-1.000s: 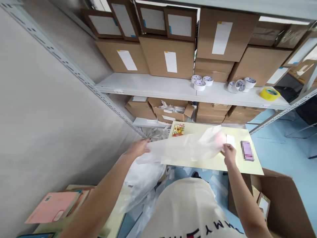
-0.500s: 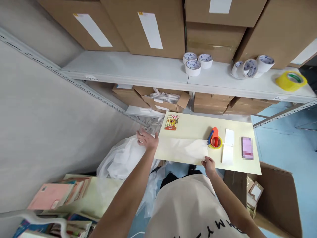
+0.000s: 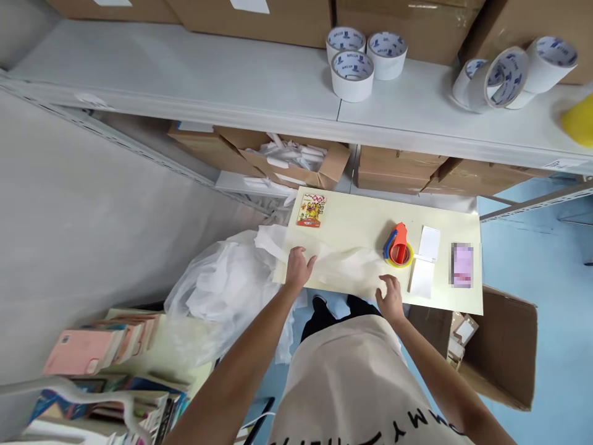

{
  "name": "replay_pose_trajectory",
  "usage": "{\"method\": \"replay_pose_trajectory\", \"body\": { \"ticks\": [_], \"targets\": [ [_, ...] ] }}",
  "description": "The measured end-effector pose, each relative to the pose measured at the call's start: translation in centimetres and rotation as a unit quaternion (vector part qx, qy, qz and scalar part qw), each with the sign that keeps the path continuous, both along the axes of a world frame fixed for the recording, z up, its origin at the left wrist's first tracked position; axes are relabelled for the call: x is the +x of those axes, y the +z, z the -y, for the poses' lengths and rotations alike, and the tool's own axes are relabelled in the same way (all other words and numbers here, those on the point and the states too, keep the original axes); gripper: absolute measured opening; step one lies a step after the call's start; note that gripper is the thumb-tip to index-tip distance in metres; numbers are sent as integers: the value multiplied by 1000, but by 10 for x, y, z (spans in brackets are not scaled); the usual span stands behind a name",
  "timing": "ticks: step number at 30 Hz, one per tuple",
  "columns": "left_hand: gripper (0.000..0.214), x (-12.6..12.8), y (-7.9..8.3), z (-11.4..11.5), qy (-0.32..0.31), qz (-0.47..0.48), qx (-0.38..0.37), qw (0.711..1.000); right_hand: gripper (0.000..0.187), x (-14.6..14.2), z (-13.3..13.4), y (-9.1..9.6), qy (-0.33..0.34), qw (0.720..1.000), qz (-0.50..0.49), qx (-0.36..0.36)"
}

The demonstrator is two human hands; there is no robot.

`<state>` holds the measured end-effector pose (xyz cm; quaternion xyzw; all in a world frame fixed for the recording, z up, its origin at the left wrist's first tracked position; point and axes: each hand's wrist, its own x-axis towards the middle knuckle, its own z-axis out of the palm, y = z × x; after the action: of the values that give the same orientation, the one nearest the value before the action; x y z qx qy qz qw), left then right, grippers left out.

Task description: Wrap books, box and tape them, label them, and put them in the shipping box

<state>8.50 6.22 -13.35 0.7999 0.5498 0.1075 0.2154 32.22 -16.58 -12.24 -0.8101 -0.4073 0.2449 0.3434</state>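
A thin white sheet (image 3: 354, 264), rumpled and slightly see-through, stretches along the near side of the pale yellow table (image 3: 354, 213). My left hand (image 3: 299, 270) rests on the sheet's left part, thumb and fingers apart. Beyond it, the sheet's end rises and hangs over the table's left edge. My right hand (image 3: 390, 300) is open at the near edge, beside the sheet's right end. Farther back lies a small colourful booklet (image 3: 312, 211). A red and blue tape dispenser (image 3: 398, 247) with yellow-edged tape stands right of the sheet.
White cards (image 3: 422, 277) and a pixelated purple item (image 3: 462, 264) lie on the table's right. A shelf (image 3: 259, 80) behind holds tape rolls (image 3: 353, 77) and cartons. A bag of white sheets (image 3: 222, 284) bulges at left, near stacked books (image 3: 81, 352). An open carton (image 3: 507, 352) stands at right.
My left hand has come right and nearer, from beyond the table's left edge onto the sheet. My right hand's fingers have parted. The sheet is more rumpled, and the view has shifted.
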Motion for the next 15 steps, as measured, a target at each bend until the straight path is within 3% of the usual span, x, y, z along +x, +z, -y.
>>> {"method": "replay_pose_trajectory", "body": {
  "ticks": [2,5,8,13,15],
  "targets": [
    [36,5,3,-7,-30,-28,-41,998,46,-9,-14,-2,112,993,35,-24],
    [49,6,7,-10,-68,-116,-97,986,66,-19,-42,-15,195,971,44,-129],
    [61,-7,10,-7,-29,-218,-140,965,81,-21,-62,-31,210,954,58,-205],
    [71,-46,17,-2,58,-321,-225,918,86,-16,-67,-37,215,951,77,-207],
    [73,-51,20,-2,74,-336,-200,917,87,-17,-66,-34,214,951,82,-210]
  ]
}}
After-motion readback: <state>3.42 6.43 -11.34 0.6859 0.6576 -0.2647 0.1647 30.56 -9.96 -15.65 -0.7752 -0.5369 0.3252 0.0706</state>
